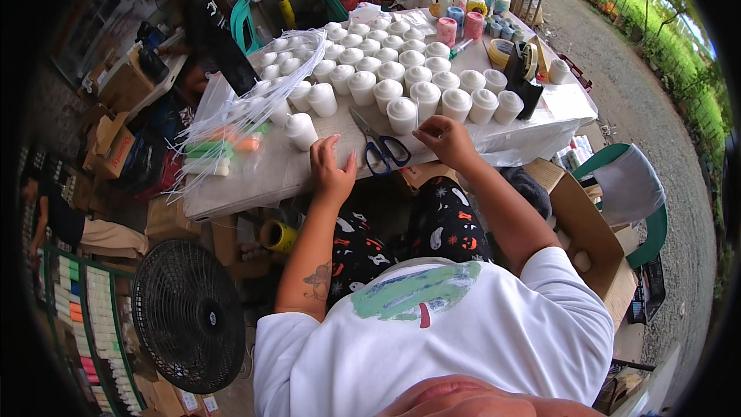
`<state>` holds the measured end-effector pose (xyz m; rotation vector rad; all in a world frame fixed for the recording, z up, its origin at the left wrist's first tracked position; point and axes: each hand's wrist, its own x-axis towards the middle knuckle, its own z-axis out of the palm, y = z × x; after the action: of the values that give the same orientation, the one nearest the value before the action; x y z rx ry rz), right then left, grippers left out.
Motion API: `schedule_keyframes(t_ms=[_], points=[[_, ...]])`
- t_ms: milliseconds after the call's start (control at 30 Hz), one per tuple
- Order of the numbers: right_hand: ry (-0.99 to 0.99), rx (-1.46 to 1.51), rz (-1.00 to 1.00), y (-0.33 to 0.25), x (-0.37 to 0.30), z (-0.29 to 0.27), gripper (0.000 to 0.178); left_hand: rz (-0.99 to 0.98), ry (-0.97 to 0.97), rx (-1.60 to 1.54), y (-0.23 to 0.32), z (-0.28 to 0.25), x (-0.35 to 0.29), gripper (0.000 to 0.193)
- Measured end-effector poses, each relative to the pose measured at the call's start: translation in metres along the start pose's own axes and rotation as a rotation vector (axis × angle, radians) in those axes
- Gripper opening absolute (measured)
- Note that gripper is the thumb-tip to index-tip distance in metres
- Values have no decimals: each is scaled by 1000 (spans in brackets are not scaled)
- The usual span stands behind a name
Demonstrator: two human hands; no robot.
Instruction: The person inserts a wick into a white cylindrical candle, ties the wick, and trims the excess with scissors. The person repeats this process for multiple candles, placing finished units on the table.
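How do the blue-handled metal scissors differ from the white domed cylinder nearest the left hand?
The metal scissors have blue handles, whereas the white cylinder with a domed top looks plain white. The scissors lie flat and are slender; the cylinder is thick. Both are on the table.

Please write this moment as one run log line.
left hand: open, beside front white cylinder, contact unclear | right hand: curled, hold unclear | blue-handled scissors: on table between hands | more white cylinders: grouped behind
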<state>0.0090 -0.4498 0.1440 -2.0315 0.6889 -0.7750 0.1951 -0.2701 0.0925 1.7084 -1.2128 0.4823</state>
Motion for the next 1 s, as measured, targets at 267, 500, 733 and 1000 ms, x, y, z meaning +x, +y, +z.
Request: schedule_keyframes(t_ms=[267, 500, 733, 1000], points=[[172, -272, 82, -15, 117, -137, 37, 18, -61, -169, 13, -13, 3, 39], [-6, -264, -317, -67, 6, -67, 31, 9, 308, 129, -40, -98, 52, 18], [-214, -150, -554, -55, -44, 10, 21, 5, -161, 395, -112, -104, 137, 28], [-240, -133, -497, -44, -63, -5, 20, 92, -182, 571, -106, -70, 158, 11]])
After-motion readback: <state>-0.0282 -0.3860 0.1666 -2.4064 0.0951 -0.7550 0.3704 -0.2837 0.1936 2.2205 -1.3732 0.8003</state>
